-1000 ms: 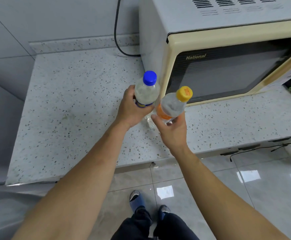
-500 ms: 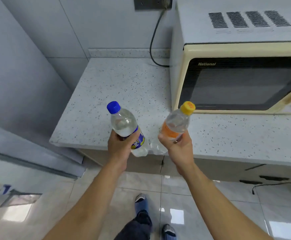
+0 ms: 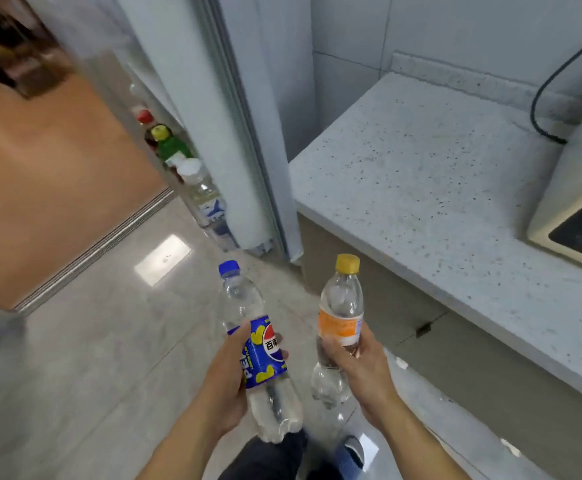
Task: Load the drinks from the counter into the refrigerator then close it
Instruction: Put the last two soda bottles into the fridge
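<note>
Your left hand (image 3: 229, 379) grips the blue-capped bottle (image 3: 255, 348) mid-label, your right hand (image 3: 360, 372) the orange-labelled bottle (image 3: 341, 320); both look light, nearly empty, slick plastic. The refrigerator door shelf (image 3: 192, 174) waits at eleven o'clock.

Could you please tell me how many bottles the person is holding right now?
2: a blue-capped bottle in the left hand and a yellow-capped bottle in the right hand. More stand in the fridge door.

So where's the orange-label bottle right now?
The orange-label bottle is off the counter, held upright in the right hand, lower centre of the head view, just right of the blue-label bottle.
</note>
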The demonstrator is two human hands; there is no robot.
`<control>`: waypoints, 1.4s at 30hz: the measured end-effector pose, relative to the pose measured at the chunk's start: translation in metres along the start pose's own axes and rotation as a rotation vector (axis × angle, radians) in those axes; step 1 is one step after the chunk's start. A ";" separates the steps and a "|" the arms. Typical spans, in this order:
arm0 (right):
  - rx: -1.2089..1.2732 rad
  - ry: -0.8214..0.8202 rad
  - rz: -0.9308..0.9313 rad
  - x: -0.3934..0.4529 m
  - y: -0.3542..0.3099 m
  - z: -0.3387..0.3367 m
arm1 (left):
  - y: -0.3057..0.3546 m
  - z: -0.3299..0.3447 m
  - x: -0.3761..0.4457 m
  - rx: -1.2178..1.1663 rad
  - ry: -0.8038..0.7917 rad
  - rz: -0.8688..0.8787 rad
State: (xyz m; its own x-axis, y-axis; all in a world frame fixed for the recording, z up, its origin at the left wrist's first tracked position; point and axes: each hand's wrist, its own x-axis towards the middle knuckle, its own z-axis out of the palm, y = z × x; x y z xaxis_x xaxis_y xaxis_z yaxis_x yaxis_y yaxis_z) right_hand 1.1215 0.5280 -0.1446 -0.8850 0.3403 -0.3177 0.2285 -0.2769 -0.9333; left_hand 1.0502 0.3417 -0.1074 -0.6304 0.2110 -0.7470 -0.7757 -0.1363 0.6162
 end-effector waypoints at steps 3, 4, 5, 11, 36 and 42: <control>-0.077 -0.126 0.040 0.002 0.008 0.042 | 0.004 -0.039 -0.014 -0.102 0.098 0.034; -0.095 -0.162 0.049 0.004 0.011 0.056 | 0.005 -0.051 -0.017 -0.151 0.116 0.059; -0.108 -0.192 0.056 0.006 0.013 0.070 | 0.007 -0.064 -0.020 -0.203 0.125 0.079; -0.133 -0.323 0.140 0.015 0.021 0.157 | 0.025 -0.141 -0.031 -0.322 0.195 0.160; -0.165 -0.396 0.187 0.116 0.048 0.519 | 0.213 -0.415 0.037 -0.234 0.385 0.285; -0.106 -0.408 0.204 0.204 0.040 0.590 | 0.297 -0.449 0.097 -0.197 0.423 0.319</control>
State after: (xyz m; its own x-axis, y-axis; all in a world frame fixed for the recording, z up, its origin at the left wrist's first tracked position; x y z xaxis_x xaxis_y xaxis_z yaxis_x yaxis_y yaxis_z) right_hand 0.7108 0.0556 -0.1483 -0.9000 -0.0991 -0.4245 0.4359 -0.2007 -0.8773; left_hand 0.7457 -0.1130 -0.1088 -0.7595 -0.2711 -0.5913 -0.5098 -0.3164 0.8000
